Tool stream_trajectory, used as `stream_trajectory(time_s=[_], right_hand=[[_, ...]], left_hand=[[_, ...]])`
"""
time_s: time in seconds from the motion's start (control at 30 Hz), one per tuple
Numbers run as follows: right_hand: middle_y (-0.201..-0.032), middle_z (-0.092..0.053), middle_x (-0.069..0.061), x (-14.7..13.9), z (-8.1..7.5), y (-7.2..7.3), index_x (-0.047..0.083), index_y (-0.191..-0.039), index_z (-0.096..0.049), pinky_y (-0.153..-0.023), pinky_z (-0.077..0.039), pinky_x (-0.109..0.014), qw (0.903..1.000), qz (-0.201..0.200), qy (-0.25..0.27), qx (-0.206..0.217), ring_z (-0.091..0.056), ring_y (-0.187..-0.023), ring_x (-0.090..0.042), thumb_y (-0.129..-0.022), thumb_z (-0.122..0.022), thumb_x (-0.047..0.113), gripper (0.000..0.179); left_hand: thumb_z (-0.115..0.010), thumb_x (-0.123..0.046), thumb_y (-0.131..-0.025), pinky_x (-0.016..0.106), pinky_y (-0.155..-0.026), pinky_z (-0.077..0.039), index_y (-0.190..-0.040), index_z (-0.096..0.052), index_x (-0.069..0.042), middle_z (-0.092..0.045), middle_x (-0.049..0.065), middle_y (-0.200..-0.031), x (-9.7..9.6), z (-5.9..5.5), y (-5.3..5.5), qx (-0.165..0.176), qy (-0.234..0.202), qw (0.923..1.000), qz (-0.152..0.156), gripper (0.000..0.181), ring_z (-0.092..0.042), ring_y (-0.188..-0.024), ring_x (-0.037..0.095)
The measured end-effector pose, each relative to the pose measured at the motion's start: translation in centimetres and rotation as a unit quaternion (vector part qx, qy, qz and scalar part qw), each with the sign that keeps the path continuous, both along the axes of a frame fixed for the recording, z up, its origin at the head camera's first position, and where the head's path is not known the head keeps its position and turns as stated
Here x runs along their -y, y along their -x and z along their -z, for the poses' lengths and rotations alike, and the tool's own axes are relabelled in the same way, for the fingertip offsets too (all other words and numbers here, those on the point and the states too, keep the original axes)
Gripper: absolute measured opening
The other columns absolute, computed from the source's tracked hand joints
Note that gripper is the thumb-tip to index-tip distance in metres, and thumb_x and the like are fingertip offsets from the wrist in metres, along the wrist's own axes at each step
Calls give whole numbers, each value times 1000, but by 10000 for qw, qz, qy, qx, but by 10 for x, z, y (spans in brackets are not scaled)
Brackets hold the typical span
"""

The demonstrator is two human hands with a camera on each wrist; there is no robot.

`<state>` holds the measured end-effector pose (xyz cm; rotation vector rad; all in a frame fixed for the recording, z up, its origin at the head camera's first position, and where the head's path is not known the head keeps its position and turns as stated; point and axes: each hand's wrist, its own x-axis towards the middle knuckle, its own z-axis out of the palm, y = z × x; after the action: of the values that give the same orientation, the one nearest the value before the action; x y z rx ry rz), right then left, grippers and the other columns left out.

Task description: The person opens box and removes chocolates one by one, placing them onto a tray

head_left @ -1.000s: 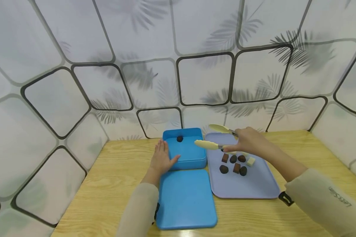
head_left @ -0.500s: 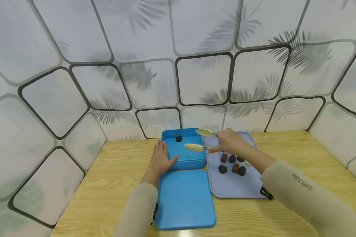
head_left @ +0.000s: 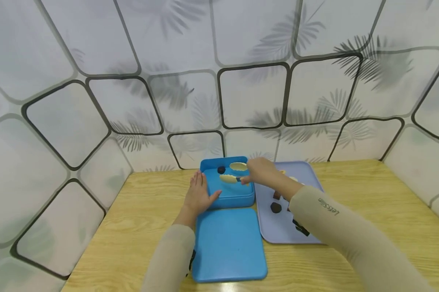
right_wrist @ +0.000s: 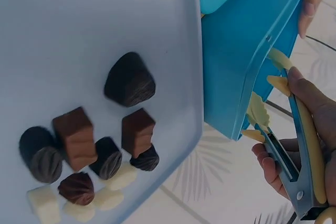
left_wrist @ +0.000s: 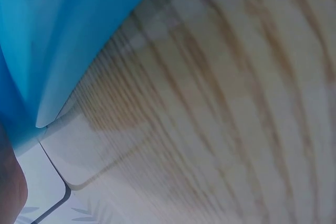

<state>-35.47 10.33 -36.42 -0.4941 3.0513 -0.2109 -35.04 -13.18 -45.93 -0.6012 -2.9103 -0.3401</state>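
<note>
My right hand grips a pair of tongs with cream-coloured tips. In the head view the tips are over the inside of a blue box, slightly apart; I cannot tell whether anything is between them. One dark chocolate lies toward the back of that box. On the box's left side rests my left hand, fingers straight and thumb stretched over the front rim. Several dark, brown and white chocolates, such as a brown block, lie on a lilac tray, partly hidden by my right arm in the head view.
In front of the box lies a flat blue lid, close to the tray's left edge. Everything stands on a wood-grain table. A patterned wall covering rises behind and at both sides.
My right hand has carried the tongs left, from over the tray to over the blue box, and their tips are closer together. The left hand stays where it was.
</note>
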Motion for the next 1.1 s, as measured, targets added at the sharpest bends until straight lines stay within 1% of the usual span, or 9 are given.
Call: stream_trajectory(time_s=[0.13,0.37,0.43,0.47,0.67,0.7,0.87,0.97,1.1], right_hand=[[-64,-47,0,12,4,9,9,-74,-57,-51,-38,-26,9998,16,-217,35,-42,-59,-14,-75,-77,43,40],[-68,-51,0,24,8,21,10,-76,-59,-50,-42,-28,9987,313,-409,15,-45,-62,-15,-75,-79,38,35],[-68,-51,0,27,6,22,10,-75,-59,-50,-41,-28,9985,309,-451,-22,-44,-61,-15,-76,-79,38,35],[-67,-51,0,29,5,22,10,-74,-59,-49,-41,-28,9984,296,-473,-33,-44,-61,-15,-76,-79,38,35],[-69,-54,0,38,6,27,11,-73,-59,-54,-46,-31,9981,306,-533,-79,-47,-62,-15,-76,-79,38,34],[-70,-55,0,39,7,29,10,-74,-60,-54,-47,-31,9981,321,-514,-74,-47,-63,-15,-76,-79,38,34],[-74,-61,-2,45,11,32,9,-76,-62,-62,-52,-34,9986,293,-432,-76,-53,-66,-16,-77,-78,35,31],[-79,-66,-3,48,13,32,9,-78,-65,-65,-54,-35,9986,303,-413,-114,-58,-68,-16,-79,-77,35,29],[-81,-69,-5,49,16,29,7,-81,-68,-62,-54,-32,9987,324,-361,-157,-58,-66,-15,-80,-76,34,28]], left_hand=[[7,-84,-74,50,-116,-14,-143,-19,16,-14,33,-151,-1,-1,-1,10,36,10000,14,124,-10,-143,42],[6,-82,-75,49,-116,-15,-143,-18,16,-14,33,-151,-1,-3,0,64,197,9998,3,122,-9,-143,42],[7,-83,-74,49,-116,-15,-143,-18,16,-14,33,-151,-1,-2,0,50,209,9998,6,123,-10,-143,42],[4,-82,-76,49,-116,-15,-143,-18,16,-13,33,-151,-1,-2,1,50,206,9998,6,121,-10,-143,42],[3,-83,-76,49,-116,-13,-143,-17,16,-13,33,-151,-1,2,5,50,142,9999,-7,122,-9,-143,42],[5,-84,-74,49,-116,-13,-143,-17,16,-13,34,-151,-2,2,5,43,100,9999,3,124,-9,-143,42],[5,-85,-73,51,-116,-15,-141,-20,19,-16,36,-149,-2,0,3,-22,-86,10000,6,127,-10,-142,44],[9,-86,-70,50,-116,-13,-142,-18,18,-14,35,-150,-1,0,2,19,-42,10000,-48,129,-9,-143,43],[3,-85,-75,49,-117,-12,-143,-15,17,-11,34,-151,0,0,2,111,-58,9999,-30,124,-6,-143,42]])
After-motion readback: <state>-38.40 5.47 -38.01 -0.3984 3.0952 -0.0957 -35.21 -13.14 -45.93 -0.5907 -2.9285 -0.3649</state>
